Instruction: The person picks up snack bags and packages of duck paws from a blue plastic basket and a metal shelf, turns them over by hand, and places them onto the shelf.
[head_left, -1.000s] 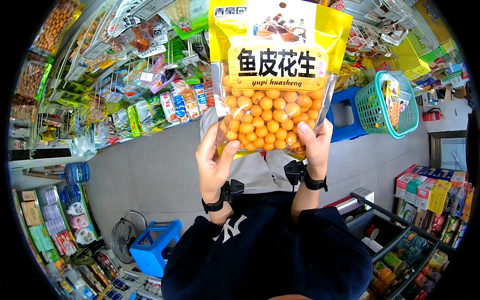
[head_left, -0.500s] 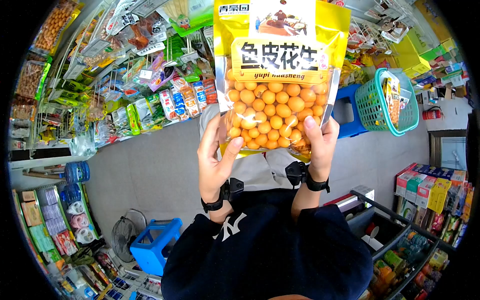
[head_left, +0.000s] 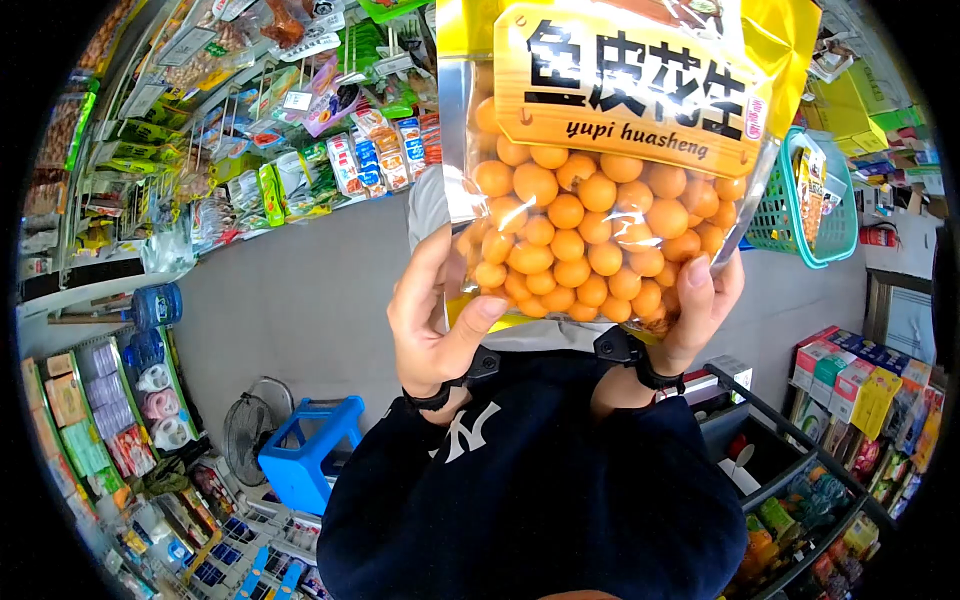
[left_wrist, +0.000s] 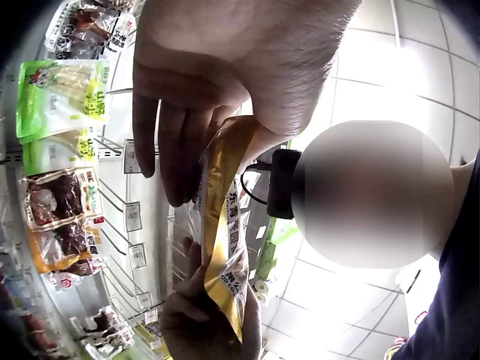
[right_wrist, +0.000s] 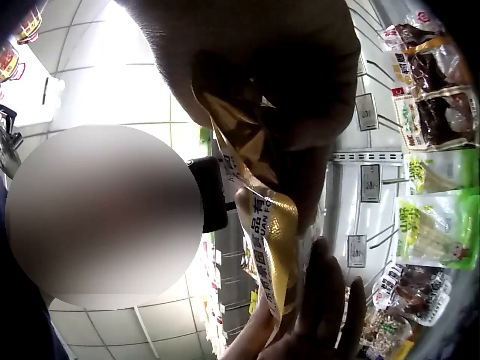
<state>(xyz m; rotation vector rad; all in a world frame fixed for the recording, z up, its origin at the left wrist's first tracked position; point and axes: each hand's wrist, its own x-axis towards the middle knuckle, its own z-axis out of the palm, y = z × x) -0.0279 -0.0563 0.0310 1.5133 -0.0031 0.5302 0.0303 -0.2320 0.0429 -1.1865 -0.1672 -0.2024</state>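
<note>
A large bag of coated peanuts [head_left: 600,200], yellow at the top with a clear window of round orange nuts, is held up in front of the chest. My left hand [head_left: 430,320] grips its lower left corner, thumb on the front and fingers behind. At the lower right corner my right hand [head_left: 700,305] grips it the same way. From below, the left wrist view shows the bag's gold bottom edge [left_wrist: 221,225] between the two hands. In the right wrist view the gold underside [right_wrist: 281,232] is creased, with print along it.
Shelves of hanging snack packets [head_left: 290,190] line the far left. A green basket [head_left: 820,235] with packets in it stands at the right. A blue stool [head_left: 310,450] and a fan [head_left: 250,435] are at the lower left. Stacked boxes [head_left: 850,380] fill the right side.
The bag has come closer to the head camera and looks larger, tilted with its right side lower. My right hand has moved right with it. Both hands keep their grip.
</note>
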